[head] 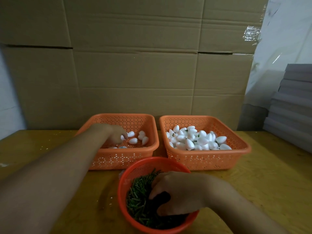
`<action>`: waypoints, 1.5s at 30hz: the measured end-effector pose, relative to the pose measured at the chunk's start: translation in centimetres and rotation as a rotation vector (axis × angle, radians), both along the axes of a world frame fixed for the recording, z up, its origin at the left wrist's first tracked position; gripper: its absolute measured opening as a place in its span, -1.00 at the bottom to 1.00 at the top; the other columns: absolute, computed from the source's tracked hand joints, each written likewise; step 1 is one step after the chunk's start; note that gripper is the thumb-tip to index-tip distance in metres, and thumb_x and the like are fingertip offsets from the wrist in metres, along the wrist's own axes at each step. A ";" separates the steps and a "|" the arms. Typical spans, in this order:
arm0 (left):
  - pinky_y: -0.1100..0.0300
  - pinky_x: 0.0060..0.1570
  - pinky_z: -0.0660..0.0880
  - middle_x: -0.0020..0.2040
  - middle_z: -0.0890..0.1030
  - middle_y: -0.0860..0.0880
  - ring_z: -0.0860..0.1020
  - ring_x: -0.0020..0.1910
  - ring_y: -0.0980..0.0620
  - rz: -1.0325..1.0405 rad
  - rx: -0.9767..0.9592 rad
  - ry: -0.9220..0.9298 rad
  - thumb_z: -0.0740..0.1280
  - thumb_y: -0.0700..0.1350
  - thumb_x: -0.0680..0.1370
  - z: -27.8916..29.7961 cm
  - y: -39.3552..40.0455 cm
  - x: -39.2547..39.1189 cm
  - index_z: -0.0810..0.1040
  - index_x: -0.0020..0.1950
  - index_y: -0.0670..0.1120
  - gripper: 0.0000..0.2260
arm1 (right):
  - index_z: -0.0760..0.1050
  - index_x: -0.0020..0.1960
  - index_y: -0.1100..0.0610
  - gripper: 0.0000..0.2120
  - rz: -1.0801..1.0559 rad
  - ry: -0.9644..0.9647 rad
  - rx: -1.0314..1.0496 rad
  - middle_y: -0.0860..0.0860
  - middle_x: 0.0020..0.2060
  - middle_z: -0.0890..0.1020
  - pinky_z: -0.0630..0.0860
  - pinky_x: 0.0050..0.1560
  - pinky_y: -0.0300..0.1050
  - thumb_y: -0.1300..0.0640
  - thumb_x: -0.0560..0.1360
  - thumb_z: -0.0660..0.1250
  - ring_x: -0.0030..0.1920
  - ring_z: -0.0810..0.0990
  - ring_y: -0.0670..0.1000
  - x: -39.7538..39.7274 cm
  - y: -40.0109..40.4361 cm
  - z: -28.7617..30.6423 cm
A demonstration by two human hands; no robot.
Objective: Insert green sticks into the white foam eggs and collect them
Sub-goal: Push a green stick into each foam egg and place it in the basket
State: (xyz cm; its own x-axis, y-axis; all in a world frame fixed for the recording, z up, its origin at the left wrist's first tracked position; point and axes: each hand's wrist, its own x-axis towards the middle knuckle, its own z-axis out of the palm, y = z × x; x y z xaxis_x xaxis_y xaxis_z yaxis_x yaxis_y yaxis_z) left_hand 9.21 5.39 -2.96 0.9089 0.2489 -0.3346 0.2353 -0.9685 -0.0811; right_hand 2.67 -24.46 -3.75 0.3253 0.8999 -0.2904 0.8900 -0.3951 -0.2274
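The left orange basket (148, 149) holds a few loose white foam eggs (133, 141). My left hand (114, 133) reaches into it, fingers curled down around one egg (122, 137) that they half hide. The right orange basket (243, 149) is piled with eggs (190, 141), and green stick ends show between some of them. A round red basket (125, 183) in front is full of short green sticks (138, 200). My right hand (177, 191) is inside it, fingers and thumb curled into the pile around some sticks, with the fingertips buried.
All three baskets stand on a yellow wooden table (270, 174). A wall of cardboard boxes (135, 73) rises right behind them. A stack of grey sheets (292, 107) sits at the right edge. White foam crumbs dot the tabletop on the left.
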 end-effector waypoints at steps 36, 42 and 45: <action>0.03 0.51 0.21 0.57 0.27 0.05 0.27 0.52 -0.01 -0.113 -0.318 -0.070 0.22 -0.08 0.68 0.5 -2.0 -0.8 0.34 0.54 0.13 -0.59 | 0.55 0.34 0.02 -0.67 -0.011 0.040 0.045 -0.01 0.29 0.57 0.43 0.34 0.05 0.01 0.61 0.29 0.30 0.50 0.02 0.0 0.0 -0.1; 0.07 0.40 0.33 0.56 0.29 -0.03 0.34 0.47 -0.06 -0.119 -0.155 0.113 0.19 -0.15 0.65 0.0 -3.4 0.1 0.42 0.50 0.07 -0.60 | 0.55 0.33 0.02 -0.69 -0.016 0.062 0.041 -0.02 0.27 0.57 0.45 0.31 0.08 0.01 0.62 0.27 0.28 0.51 0.02 0.2 0.0 -0.1; 0.03 0.39 0.38 0.48 0.39 0.00 0.41 0.41 -0.05 -0.089 -0.158 0.053 0.22 -0.15 0.63 -0.4 -2.7 -0.2 0.49 0.44 0.10 -0.61 | 0.56 0.32 0.02 -0.69 -0.017 0.058 0.045 -0.02 0.26 0.57 0.45 0.32 0.08 0.01 0.62 0.26 0.28 0.51 0.02 0.3 0.0 -0.1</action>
State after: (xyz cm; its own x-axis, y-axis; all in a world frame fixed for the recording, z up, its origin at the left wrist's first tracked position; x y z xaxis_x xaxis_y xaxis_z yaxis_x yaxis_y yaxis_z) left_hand 9.02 2.72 -3.32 0.9049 0.1090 -0.4115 0.1477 -0.9870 0.0634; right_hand 2.96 -24.43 -3.86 0.3242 0.9071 -0.2684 0.8684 -0.3979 -0.2959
